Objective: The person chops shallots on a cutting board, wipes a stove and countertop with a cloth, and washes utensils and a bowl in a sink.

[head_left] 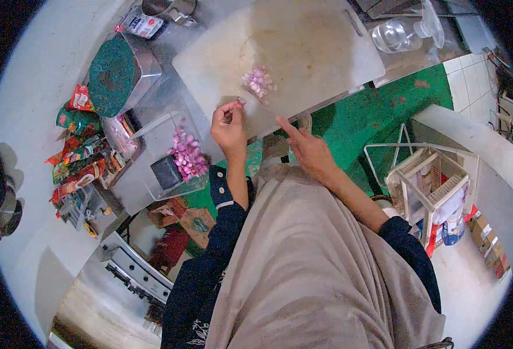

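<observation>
My left hand (229, 132) is closed in a pinch at the near left of the white cutting board (210, 64), with a small shallot (241, 102) at the fingertips. To its right, my right hand (313, 154) grips a knife (262, 103), the index finger stretched along it; the handle is hidden under the palm. The thin blade points toward a small pile of peeled shallots (259, 81) on the board. Left of my left hand, a clear plastic container (159, 134) holds many pink shallots (188, 156) and a black block-shaped thing (166, 172).
Beyond the container stand a green-topped bin (112, 75), colourful packets (79, 154) and a metal pot (172, 9). A clear plastic jar (396, 36) lies at the back right. A stove (134, 267) is at lower left, a plastic rack (428, 180) on the right.
</observation>
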{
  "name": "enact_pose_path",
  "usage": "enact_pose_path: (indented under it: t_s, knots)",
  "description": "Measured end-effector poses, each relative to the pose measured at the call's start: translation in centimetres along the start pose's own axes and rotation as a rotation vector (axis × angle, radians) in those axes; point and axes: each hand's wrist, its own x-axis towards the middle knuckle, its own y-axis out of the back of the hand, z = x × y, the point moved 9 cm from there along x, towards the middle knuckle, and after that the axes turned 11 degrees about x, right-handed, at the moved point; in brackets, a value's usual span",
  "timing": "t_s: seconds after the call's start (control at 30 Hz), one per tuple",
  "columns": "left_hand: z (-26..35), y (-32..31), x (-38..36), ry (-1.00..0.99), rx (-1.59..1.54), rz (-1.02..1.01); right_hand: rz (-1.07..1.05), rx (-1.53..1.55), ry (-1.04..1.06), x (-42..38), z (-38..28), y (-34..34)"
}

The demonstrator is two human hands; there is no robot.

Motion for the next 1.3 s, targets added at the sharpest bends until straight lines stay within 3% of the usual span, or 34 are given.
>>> enact_pose_path:
  t_s: [0.1, 0.3, 0.4, 0.6, 0.7, 0.8, 1.0, 1.1, 1.3]
  knots:
    - [0.0, 0.9, 0.0, -0.135, 0.214, 0.015, -0.051, -0.018, 0.005, -0.1, -0.6, -0.4]
    - [2.7, 1.5, -0.6, -0.167, 0.376, 0.016, -0.084, -0.034, 0.015, 0.0, -1.1, -1.3]
    - [2.1, 1.2, -0.5, -0.11, 0.323, -0.003, -0.092, -0.009, 0.016, 0.0, -1.2, -1.2]
    - [3.7, 0.3, -0.2, -0.252, 0.419, -0.021, -0.052, 0.057, 0.014, 0.1, -0.9, -0.6]
    - [3.7, 0.2, 0.5, -0.208, 0.399, -0.071, -0.032, 0.064, 0.034, 0.2, -0.9, -0.2]
    - [1.3, -0.6, 1.7, 0.0, 0.28, -0.227, -0.042, 0.071, 0.001, 0.4, -1.0, 0.0]
    - [1.2, -0.2, 2.3, 0.102, 0.255, -0.172, -0.057, 0.051, 0.017, 0.6, -1.1, -0.4]
    - [1.1, 0.0, 1.7, 0.053, 0.112, -0.05, -0.049, 0.032, 0.007, 0.7, -1.1, -0.4]
    - [2.6, 0.2, 1.1, -0.1, 0.257, 0.014, -0.056, 0.022, 0.042, 0.8, -1.0, -0.6]
